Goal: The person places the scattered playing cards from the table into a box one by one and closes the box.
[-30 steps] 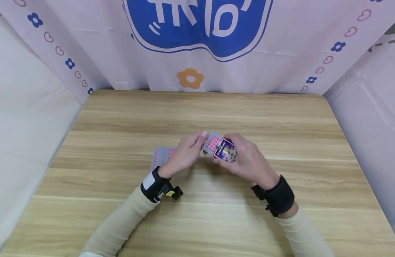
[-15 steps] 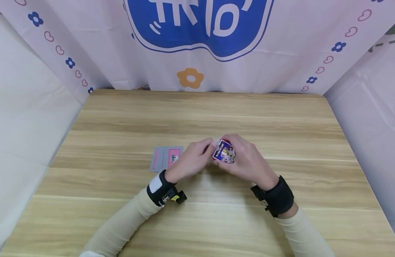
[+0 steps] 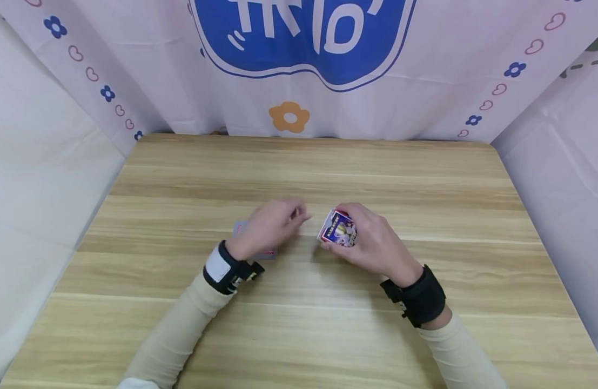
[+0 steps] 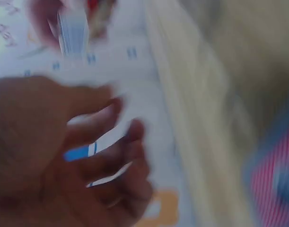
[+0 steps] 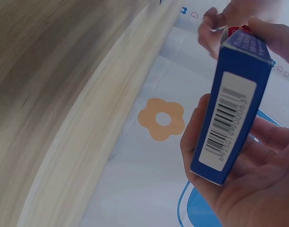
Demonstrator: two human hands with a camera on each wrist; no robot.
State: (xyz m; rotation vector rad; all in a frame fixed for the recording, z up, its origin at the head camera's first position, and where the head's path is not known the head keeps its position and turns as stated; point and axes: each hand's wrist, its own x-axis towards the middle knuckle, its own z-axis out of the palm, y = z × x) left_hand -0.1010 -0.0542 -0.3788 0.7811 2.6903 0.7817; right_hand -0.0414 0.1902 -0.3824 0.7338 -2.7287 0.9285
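Observation:
My right hand [image 3: 378,243] grips a small card box [image 3: 340,229] with a dark blue picture front, held above the middle of the table. A blue side with a white barcode label [image 5: 224,123] shows in the right wrist view. At the box's mouth, white card edges [image 4: 74,35] show blurred in the left wrist view. My left hand [image 3: 271,224] is apart from the box, fingers loosely bent with nothing between them. Beneath it lie grey-bordered playing cards [image 3: 266,255] with red patterned backs, partly hidden by the hand.
A wooden table [image 3: 401,335] spreads under both hands. Behind it hangs a white curtain [image 3: 376,113] with a blue emblem and an orange flower [image 3: 274,116]. White cloth sides stand to the left and right. Each wrist wears a black strap [image 3: 422,297].
A patterned card stuck out of the box a second ago; it then slid in beside my left fingers. That hand has since moved left, over the cards. My right hand has stayed still.

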